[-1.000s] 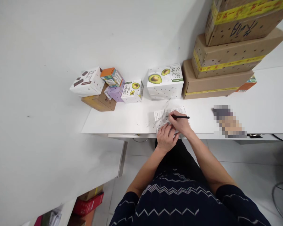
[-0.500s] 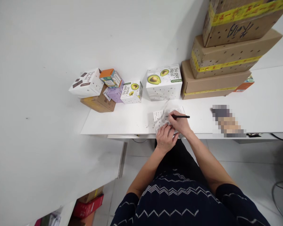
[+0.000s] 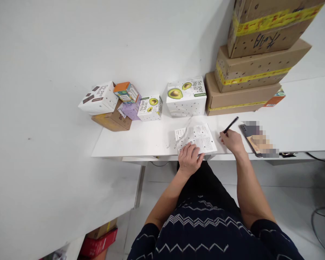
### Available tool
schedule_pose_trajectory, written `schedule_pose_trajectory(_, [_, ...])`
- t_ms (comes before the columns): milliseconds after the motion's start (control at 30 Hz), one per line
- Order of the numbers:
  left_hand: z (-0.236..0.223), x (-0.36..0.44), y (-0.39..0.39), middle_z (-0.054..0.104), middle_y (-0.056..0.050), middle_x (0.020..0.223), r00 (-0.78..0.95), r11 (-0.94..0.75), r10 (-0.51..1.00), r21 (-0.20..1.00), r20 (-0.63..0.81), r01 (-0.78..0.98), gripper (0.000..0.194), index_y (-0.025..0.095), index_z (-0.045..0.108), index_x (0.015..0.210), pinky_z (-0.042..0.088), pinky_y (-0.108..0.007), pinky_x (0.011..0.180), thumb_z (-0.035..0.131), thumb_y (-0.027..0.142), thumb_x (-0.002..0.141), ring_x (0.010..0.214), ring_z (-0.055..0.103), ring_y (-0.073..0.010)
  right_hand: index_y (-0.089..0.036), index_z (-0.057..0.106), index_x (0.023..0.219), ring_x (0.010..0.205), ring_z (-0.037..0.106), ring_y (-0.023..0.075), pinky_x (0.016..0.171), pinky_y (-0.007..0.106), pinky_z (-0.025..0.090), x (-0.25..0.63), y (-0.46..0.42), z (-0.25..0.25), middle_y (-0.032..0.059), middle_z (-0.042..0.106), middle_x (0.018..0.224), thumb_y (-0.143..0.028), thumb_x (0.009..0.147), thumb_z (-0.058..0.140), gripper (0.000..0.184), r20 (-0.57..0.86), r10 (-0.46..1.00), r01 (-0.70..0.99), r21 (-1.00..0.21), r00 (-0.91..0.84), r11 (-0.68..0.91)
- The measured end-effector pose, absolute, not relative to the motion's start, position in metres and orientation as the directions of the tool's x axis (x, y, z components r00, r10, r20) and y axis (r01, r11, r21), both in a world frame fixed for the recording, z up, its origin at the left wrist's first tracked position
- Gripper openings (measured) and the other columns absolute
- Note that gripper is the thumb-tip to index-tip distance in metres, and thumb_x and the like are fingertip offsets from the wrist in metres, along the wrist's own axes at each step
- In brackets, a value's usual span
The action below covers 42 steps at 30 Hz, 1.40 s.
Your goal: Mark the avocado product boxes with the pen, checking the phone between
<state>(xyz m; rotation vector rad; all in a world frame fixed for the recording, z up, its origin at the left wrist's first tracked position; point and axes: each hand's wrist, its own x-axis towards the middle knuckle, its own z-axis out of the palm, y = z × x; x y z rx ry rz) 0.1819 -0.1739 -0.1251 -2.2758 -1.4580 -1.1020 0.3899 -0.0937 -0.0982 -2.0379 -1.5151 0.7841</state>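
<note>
A printed paper sheet (image 3: 197, 136) lies near the front edge of the white table (image 3: 151, 139). My left hand (image 3: 190, 159) rests on the sheet's near edge, fingers bent and pressing it down. To the right of the sheet, my right hand (image 3: 232, 140) is closed around a black pen (image 3: 229, 126) whose free end points up and to the right. The pen is off the paper. A phone (image 3: 256, 139), partly blurred, lies just right of my right hand.
Along the wall stand a large white avocado box (image 3: 186, 96), a smaller avocado box (image 3: 151, 107), a purple box (image 3: 130, 109), an orange box (image 3: 125, 91), a white box (image 3: 97, 97) on a brown carton (image 3: 112, 121), and stacked taped cartons (image 3: 249, 72). Red boxes (image 3: 99, 241) sit below left.
My right hand has lifted the pen off the sheet and moved right toward the phone. The sheet is now uncovered. My left hand stays on its near edge.
</note>
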Motion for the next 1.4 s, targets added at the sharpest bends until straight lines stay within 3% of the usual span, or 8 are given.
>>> schedule_pose_trajectory(133, [-0.122,0.183,-0.175,0.072,-0.010,0.099,0.234,-0.484,0.670,0.175,0.704,0.858,0.021,0.020,0.069,0.094,0.051,-0.038,0.089,0.059,0.037,0.087,0.105,0.066,-0.0272,-0.021,0.057,0.070,0.081,0.063,0.0262,0.062,0.031,0.039,0.384,-0.095,-0.105,0.0106,0.068,0.078,-0.044,0.083,0.048,0.028,-0.270,0.953,0.890,-0.388,0.139,-0.240])
schedule_pose_trajectory(333, [-0.123,0.182,-0.175,0.072,-0.010,0.101,0.232,-0.490,0.675,0.191,0.701,0.850,0.021,0.019,0.068,0.097,0.049,-0.038,0.090,0.060,0.036,0.087,0.108,0.065,-0.0271,-0.020,0.063,0.088,0.079,0.061,0.0266,0.064,0.033,0.040,0.377,-0.102,-0.098,0.0114,0.067,0.083,-0.057,0.081,0.050,0.040,-0.312,0.920,0.852,-0.388,0.239,-0.353])
schedule_pose_trajectory(600, [-0.124,0.182,-0.174,0.071,-0.010,0.100,0.232,-0.499,0.666,0.193,0.709,0.845,0.020,0.019,0.068,0.096,0.049,-0.038,0.088,0.060,0.036,0.087,0.107,0.064,-0.0267,-0.015,0.053,0.130,0.123,0.039,0.0453,0.088,0.054,0.035,0.446,-0.138,-0.117,0.0281,0.045,0.137,-0.054,0.077,0.064,0.067,0.217,0.824,0.826,-0.365,0.524,-0.429])
schedule_pose_trajectory(1033, [-0.132,0.185,-0.183,0.072,-0.007,0.111,0.221,-0.421,0.600,0.068,0.769,0.904,0.023,0.018,0.067,0.107,0.041,-0.037,0.090,0.057,0.027,0.088,0.109,0.062,-0.0243,-0.010,0.040,0.142,0.121,0.042,0.0497,0.092,0.064,0.036,0.464,-0.149,-0.111,0.0315,0.049,0.133,-0.057,0.073,0.065,0.087,-0.045,0.840,0.783,-0.339,0.540,-0.521])
schedule_pose_trajectory(1133, [-0.135,0.186,-0.183,0.072,-0.007,0.111,0.217,-0.410,0.601,0.063,0.770,0.910,0.024,0.019,0.067,0.108,0.038,-0.037,0.091,0.057,0.028,0.088,0.110,0.061,-0.0236,-0.010,0.044,0.140,0.120,0.044,0.0489,0.093,0.065,0.036,0.466,-0.164,-0.108,0.0289,0.055,0.126,-0.058,0.065,0.070,0.092,-0.073,0.864,0.764,-0.433,0.499,-0.478])
schedule_pose_trajectory(1233, [-0.137,0.186,-0.182,0.072,-0.006,0.111,0.212,-0.406,0.591,0.060,0.778,0.912,0.025,0.019,0.067,0.109,0.036,-0.036,0.089,0.056,0.028,0.089,0.110,0.062,-0.0232,-0.018,0.053,0.131,0.109,0.056,0.0380,0.094,0.058,0.042,0.469,-0.183,-0.106,0.0169,0.065,0.113,-0.058,0.060,0.074,0.084,-0.154,0.845,0.553,-0.694,0.512,-0.462])
schedule_pose_trajectory(1300, [-0.139,0.186,-0.182,0.072,-0.006,0.111,0.203,-0.403,0.582,0.062,0.788,0.913,0.025,0.019,0.067,0.109,0.035,-0.037,0.089,0.055,0.028,0.089,0.110,0.062,-0.0230,-0.022,0.060,0.122,0.089,0.063,0.0281,0.084,0.048,0.050,0.465,-0.194,-0.102,0.0107,0.068,0.106,-0.057,0.057,0.076,0.075,-0.318,0.828,0.212,-0.867,0.461,-0.451])
schedule_pose_trajectory(1400, [-0.142,0.188,-0.182,0.072,-0.007,0.112,0.191,-0.399,0.580,0.071,0.792,0.914,0.026,0.019,0.067,0.110,0.033,-0.037,0.090,0.055,0.028,0.088,0.110,0.061,-0.0231,-0.020,0.066,0.108,0.076,0.065,0.0223,0.069,0.039,0.054,0.441,-0.208,-0.090,0.0103,0.070,0.102,-0.057,0.059,0.073,0.062,-0.443,0.873,-0.352,-0.865,0.204,-0.357])
